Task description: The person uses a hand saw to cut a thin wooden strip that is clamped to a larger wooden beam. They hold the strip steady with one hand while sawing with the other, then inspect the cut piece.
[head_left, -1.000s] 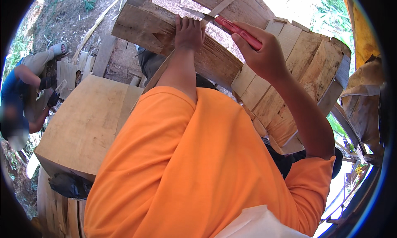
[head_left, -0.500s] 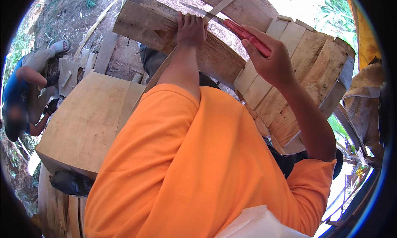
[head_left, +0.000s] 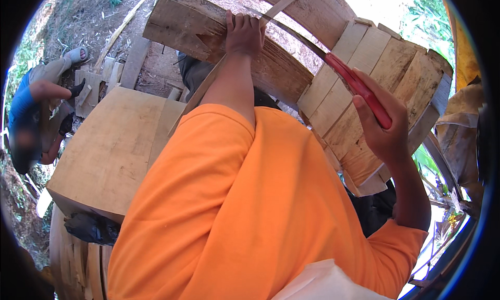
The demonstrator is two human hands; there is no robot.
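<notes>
My right hand (head_left: 388, 128) is closed round the red handle (head_left: 359, 84) of a handsaw. The saw's narrow blade (head_left: 299, 37) points up and left and crosses a thin wooden strip (head_left: 285, 4). My left hand (head_left: 244, 34) grips that strip over a thick wooden beam (head_left: 182, 26), fingers bent and the thumb side toward the blade. The strip slants from the top, under my left hand, down beside my left forearm. Whether the teeth touch the strip, I cannot tell.
A stack of pale boards (head_left: 375, 76) lies at the right. To the left stands a large wooden block (head_left: 109, 138), with black plastic (head_left: 91, 228) at its lower edge. At the far left a person in a blue shirt (head_left: 23, 99) crouches near wood scraps (head_left: 88, 91).
My right hand has drawn the saw back, down and to the right, so more blade shows. My left hand stays on the strip. The person at far left has moved an arm.
</notes>
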